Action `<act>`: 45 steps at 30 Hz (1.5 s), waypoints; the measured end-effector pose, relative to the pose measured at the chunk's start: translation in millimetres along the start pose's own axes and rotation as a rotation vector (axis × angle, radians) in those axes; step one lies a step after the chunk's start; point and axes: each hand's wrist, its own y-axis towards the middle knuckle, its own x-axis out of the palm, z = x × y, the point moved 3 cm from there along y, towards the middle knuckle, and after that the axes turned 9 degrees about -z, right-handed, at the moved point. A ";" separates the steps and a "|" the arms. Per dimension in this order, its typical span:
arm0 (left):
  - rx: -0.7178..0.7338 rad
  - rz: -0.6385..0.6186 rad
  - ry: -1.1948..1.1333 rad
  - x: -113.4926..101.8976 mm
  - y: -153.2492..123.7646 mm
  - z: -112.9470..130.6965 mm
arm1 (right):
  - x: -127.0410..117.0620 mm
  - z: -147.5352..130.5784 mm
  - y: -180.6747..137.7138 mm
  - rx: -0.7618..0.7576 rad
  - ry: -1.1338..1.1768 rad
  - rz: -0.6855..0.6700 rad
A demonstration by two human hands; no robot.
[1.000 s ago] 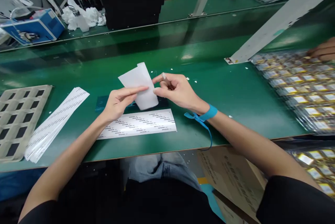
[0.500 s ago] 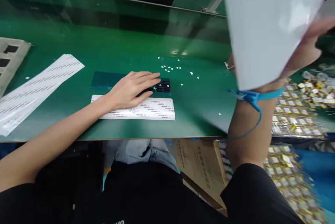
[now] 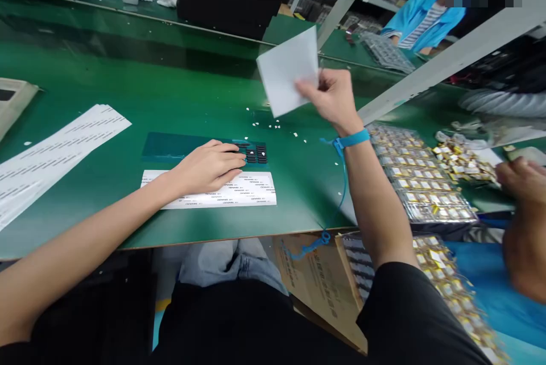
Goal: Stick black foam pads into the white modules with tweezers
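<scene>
My right hand [image 3: 331, 98], with a blue strap [image 3: 350, 139] round its wrist, is raised above the green bench and pinches a white sheet of backing paper [image 3: 286, 71]. My left hand [image 3: 209, 167] lies flat, fingers stretched out, on a dark teal strip [image 3: 170, 145] that carries small black pads [image 3: 256, 153]. Its palm rests over a white printed label sheet [image 3: 251, 190] just in front of the strip.
A stack of printed white sheets [image 3: 55, 152] lies at the left. Trays of small gold parts [image 3: 420, 180] fill the right side, where another person's hand [image 3: 522, 183] works. White scraps [image 3: 273, 124] dot the bench [image 3: 128, 75]. A cardboard box [image 3: 318, 274] sits below the edge.
My right hand, which swung the white sheet up close to the camera, now holds it farther out above the bench. My left hand stays flat on the teal strip.
</scene>
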 end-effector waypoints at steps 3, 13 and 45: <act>0.003 0.017 0.000 0.1 -0.1 0.3 | 21.2 -11.5 -4.2 -0.058 -0.083 -0.130; -0.002 0.033 -0.004 4.8 0.1 -1.0 | -28.2 -39.8 -120.9 -0.107 -0.481 -0.068; -0.037 0.150 0.006 8.4 -1.4 0.9 | -31.2 30.6 -190.4 0.022 -0.522 -0.398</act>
